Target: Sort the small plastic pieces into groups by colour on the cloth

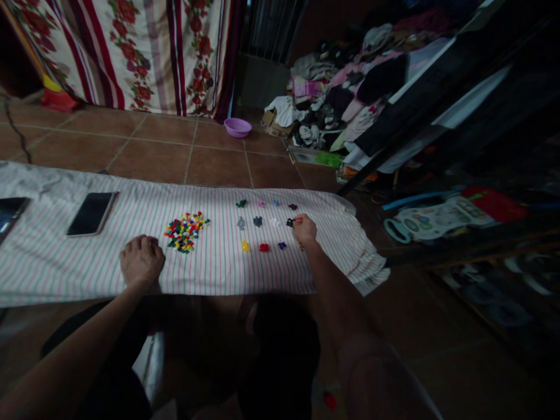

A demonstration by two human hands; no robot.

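Note:
My right hand (305, 230) is closed in a pinch at a little cluster of black pieces (290, 222), at the right end of the middle row. Small colour-sorted groups lie in rows beside it: yellow pieces (245, 246), red pieces (263, 248), dark blue pieces (282, 245), grey pieces (241, 223) and white pieces (275, 221) among them. Part of a tan group (300, 246) shows by my right wrist. On the left, my left hand (142, 258) rests on the cloth with curled fingers, their undersides hidden. Near it spreads a mixed pile of small coloured pieces (186, 232).
A striped cloth (210, 274) covers the low surface. Toward its left end lie a phone (93, 214) and another dark device (11, 213). Beyond, a purple basin (238, 128) stands on the tiled floor, near heaped clothes (336, 87). My knees are below the front edge.

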